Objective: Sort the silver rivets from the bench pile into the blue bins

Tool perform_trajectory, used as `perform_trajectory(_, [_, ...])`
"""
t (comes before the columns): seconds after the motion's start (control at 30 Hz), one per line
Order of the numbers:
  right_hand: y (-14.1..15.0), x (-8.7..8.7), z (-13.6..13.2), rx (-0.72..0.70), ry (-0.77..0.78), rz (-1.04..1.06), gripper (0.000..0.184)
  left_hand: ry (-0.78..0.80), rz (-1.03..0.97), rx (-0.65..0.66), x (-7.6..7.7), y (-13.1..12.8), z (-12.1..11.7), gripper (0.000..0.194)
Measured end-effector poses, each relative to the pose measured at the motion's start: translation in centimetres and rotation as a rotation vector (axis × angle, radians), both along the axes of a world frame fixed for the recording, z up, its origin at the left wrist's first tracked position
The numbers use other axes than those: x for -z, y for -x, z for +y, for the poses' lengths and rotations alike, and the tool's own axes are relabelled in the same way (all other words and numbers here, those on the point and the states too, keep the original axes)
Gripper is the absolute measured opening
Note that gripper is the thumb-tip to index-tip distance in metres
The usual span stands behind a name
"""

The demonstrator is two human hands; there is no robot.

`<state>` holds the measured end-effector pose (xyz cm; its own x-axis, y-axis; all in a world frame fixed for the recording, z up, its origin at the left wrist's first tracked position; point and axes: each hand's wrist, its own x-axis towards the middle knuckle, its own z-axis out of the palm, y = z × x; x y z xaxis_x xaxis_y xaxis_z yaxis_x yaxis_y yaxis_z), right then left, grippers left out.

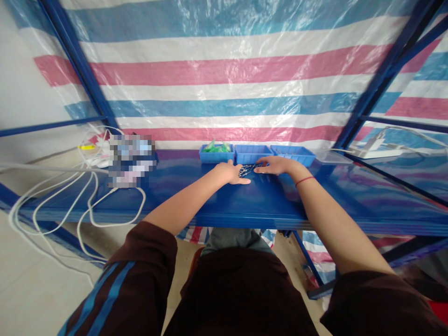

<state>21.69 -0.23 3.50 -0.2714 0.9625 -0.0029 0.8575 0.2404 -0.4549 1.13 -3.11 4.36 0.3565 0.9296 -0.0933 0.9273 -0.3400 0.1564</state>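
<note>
A small heap of thin, shiny metal pieces [248, 170] lies on the blue tabletop [245, 200]; their exact kind is too small to tell. My left hand [231, 173] is at the heap's left side, thumb and fingers apart around its edge. From the right, my right hand [276, 165] reaches over the heap with its fingers stretched out, touching the pieces. Just behind the hands stand three blue bins in a row. Green plastic-looking pieces fill the left bin [217, 157]. The middle bin [254, 152] is partly hidden by my hands. Some small bits show in the right bin [297, 157].
White cables [93, 196] loop over the left end of the table beside a blurred-out object [131, 161]. A power strip [376, 147] and a clear flat tray [332, 157] lie at the right. Blue posts [378, 79] frame a striped plastic sheet [224, 70] behind.
</note>
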Motion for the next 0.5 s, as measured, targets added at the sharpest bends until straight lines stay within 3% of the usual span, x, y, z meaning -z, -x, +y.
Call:
perform_trajectory(0.13, [-0.2,0.4,0.5,-0.116,0.013,0.028,0.039,-0.009,-0.077,0.019,0.3,-0.1,0.1,0.078])
perform_trajectory(0.33, [1.2,0.2,0.1,-0.162,0.011,-0.07,0.032,-0.082,0.171,0.076,0.4,-0.5,-0.8,0.057])
perform_trajectory(0.5, [1.9,0.1,-0.2,-0.218,-0.069,-0.167,0.027,-0.153,0.193,0.095,0.8,-0.7,-0.9,0.053])
